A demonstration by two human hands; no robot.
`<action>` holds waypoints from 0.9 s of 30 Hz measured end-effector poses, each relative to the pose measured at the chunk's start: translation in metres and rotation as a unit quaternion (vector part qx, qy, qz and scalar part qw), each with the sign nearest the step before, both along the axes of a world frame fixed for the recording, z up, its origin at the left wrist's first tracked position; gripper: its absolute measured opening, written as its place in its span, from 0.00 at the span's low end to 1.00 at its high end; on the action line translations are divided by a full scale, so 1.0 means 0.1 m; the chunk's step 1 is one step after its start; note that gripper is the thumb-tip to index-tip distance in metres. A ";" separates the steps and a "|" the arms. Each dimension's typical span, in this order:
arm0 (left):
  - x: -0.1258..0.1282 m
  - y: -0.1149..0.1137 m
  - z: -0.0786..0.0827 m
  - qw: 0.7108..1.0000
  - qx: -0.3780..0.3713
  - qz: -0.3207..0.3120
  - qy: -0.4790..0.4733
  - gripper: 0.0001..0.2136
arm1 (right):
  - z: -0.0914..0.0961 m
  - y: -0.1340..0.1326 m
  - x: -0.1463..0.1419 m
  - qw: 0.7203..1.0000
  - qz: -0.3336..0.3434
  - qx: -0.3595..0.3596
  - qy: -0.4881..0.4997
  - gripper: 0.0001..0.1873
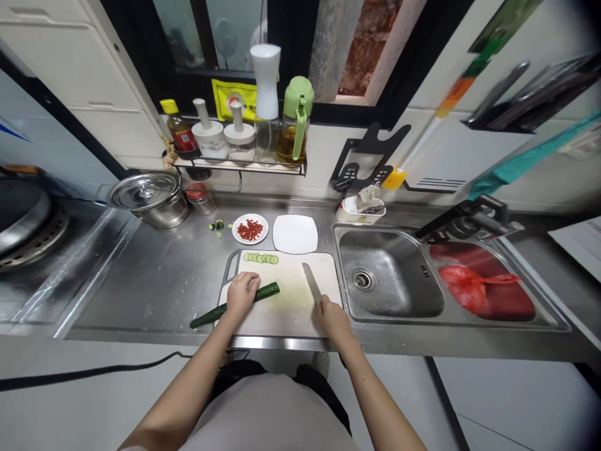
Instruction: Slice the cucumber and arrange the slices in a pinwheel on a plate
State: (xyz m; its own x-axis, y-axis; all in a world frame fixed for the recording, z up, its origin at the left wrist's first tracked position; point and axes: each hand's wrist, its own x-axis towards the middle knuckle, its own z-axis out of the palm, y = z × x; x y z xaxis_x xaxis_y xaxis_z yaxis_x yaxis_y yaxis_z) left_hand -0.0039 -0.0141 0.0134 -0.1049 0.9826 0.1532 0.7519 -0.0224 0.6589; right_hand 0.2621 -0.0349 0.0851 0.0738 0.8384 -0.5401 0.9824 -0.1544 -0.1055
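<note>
A long green cucumber (265, 291) lies slanted across the left side of the white cutting board (293, 304), its tail hanging off the board's left edge. My left hand (241, 294) is closed over its middle, pressing it down. My right hand (332, 316) grips the handle of a knife (310, 283), whose blade points away from me over the board, a short way right of the cucumber's cut end. A row of cucumber slices (261, 258) lies along the board's far edge.
Behind the board are a small plate of red chilli pieces (250, 229), an empty white square plate (295, 233) and cucumber scraps (218, 225). A steel pot (149, 198) stands at the left, the sink (389, 279) at the right, with a red bag (469, 285) in the far basin.
</note>
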 end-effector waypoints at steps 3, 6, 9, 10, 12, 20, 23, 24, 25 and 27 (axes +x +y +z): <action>0.03 -0.06 0.04 0.999 0.014 -0.042 0.021 0.09 | 0.01 0.01 -0.01 1.000 0.001 -0.004 -0.001 0.18; 0.05 -0.10 0.06 0.997 0.025 -0.059 0.030 0.09 | 0.00 0.01 -0.01 1.000 0.005 -0.001 -0.001 0.18; 0.06 -0.13 0.04 0.997 0.030 -0.065 0.031 0.09 | -0.03 0.00 0.00 1.000 0.006 0.008 0.000 0.18; 0.06 -0.13 0.02 0.997 0.031 -0.066 0.029 0.08 | -0.04 0.00 0.00 1.000 0.006 0.010 0.000 0.18; 0.06 -0.13 0.00 0.997 0.033 -0.066 0.024 0.08 | -0.06 0.00 0.01 1.000 0.004 0.013 -0.001 0.19; 0.08 -0.13 0.03 0.996 0.039 -0.076 0.017 0.10 | -0.04 -0.01 -0.01 1.000 0.006 0.014 -0.004 0.18; 0.08 -0.15 0.06 0.996 0.035 -0.081 0.026 0.10 | -0.05 -0.01 -0.02 1.000 0.008 0.017 -0.005 0.18; 0.08 -0.16 0.07 0.996 0.034 -0.082 0.028 0.10 | -0.05 -0.01 -0.02 1.000 0.011 0.018 -0.005 0.18; 0.08 -0.17 0.07 0.996 0.033 -0.084 0.029 0.10 | -0.04 0.00 -0.02 1.000 0.013 0.019 -0.004 0.18; 0.08 -0.18 0.07 0.995 0.032 -0.086 0.028 0.10 | -0.02 0.00 -0.02 1.000 0.014 0.017 -0.003 0.18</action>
